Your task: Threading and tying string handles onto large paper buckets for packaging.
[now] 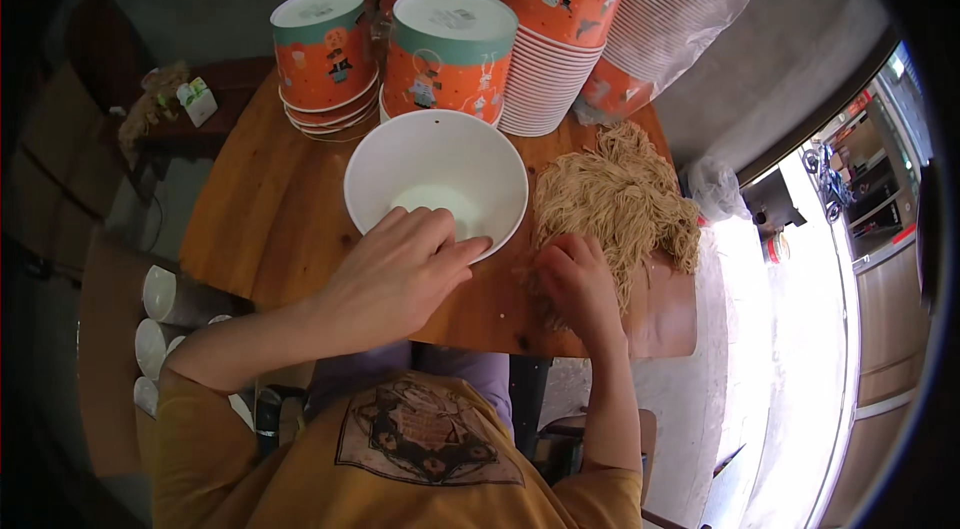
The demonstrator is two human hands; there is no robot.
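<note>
A white paper bucket (436,164) sits at the near middle of the wooden table, its open mouth facing up toward me. A small dark hole shows just under its far rim. My left hand (405,264) grips the near rim, with fingers reaching inside and the thumb along the edge. To the right lies a loose heap of tan string (615,199). At the heap's near left edge is my right hand (582,284), fingers curled together in a pinch. What sits between those fingertips is hidden, though faint strands show close by.
Upturned orange-and-green paper buckets (450,59) stand stacked along the table's far side. A clear plastic bag (680,19) wraps more stacked buckets at the back right. Several white buckets (155,344) lie in a cardboard box (105,329) at lower left. The wooden table (270,219) has a rounded edge.
</note>
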